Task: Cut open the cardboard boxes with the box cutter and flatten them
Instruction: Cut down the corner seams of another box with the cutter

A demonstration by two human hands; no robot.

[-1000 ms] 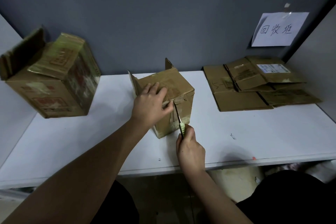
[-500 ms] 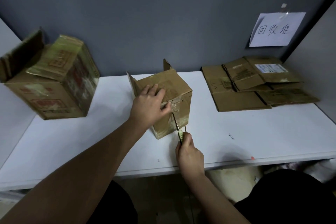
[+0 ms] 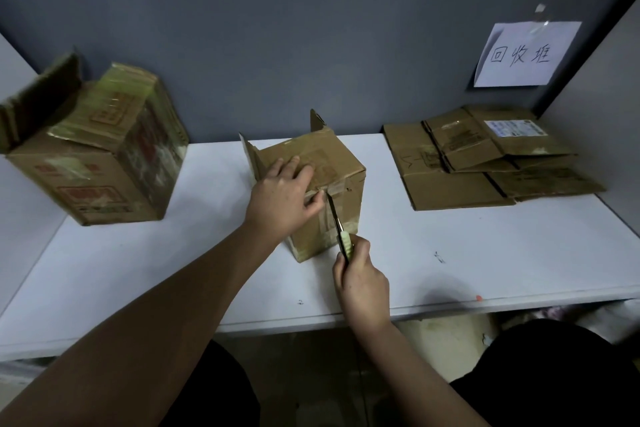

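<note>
A small brown cardboard box (image 3: 341, 163) lies on its side in the middle of the white table (image 3: 485, 253), its flaps open toward the wall. My left hand (image 3: 282, 196) presses flat on the box's top near the front edge. My right hand (image 3: 360, 279) grips a box cutter (image 3: 341, 236) with a pale green handle. Its blade points up against the taped seam on the box's front face, with the tip close to my left thumb.
A larger taped box (image 3: 100, 156) with one flap raised stands at the left of the table. Several flattened boxes (image 3: 485, 159) are piled at the right, under a paper sign (image 3: 523, 55) on the grey wall. The table's front edge runs near my right wrist.
The blade went down the front seam toward the table, then came back up near the top edge. My left hand stayed on the box.
</note>
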